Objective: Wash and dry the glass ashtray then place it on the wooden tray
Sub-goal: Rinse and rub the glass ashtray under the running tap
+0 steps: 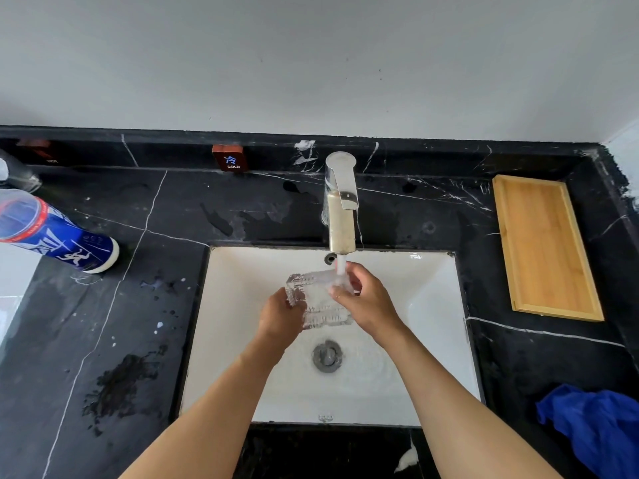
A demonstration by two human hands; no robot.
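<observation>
A clear ribbed glass ashtray (316,299) is held over the white sink (428,305), tilted under the running water from the metal faucet (340,209). My left hand (281,316) grips its near left side. My right hand (364,297) holds its right edge, where the stream lands. The wooden tray (544,247) lies on the black counter to the right of the sink, with nothing on it.
A blue cloth (598,426) lies bunched at the counter's near right. A blue and white bottle (58,233) stands on the left of the counter. The drain (326,356) sits below the hands. Water patches mark the black marble (121,385).
</observation>
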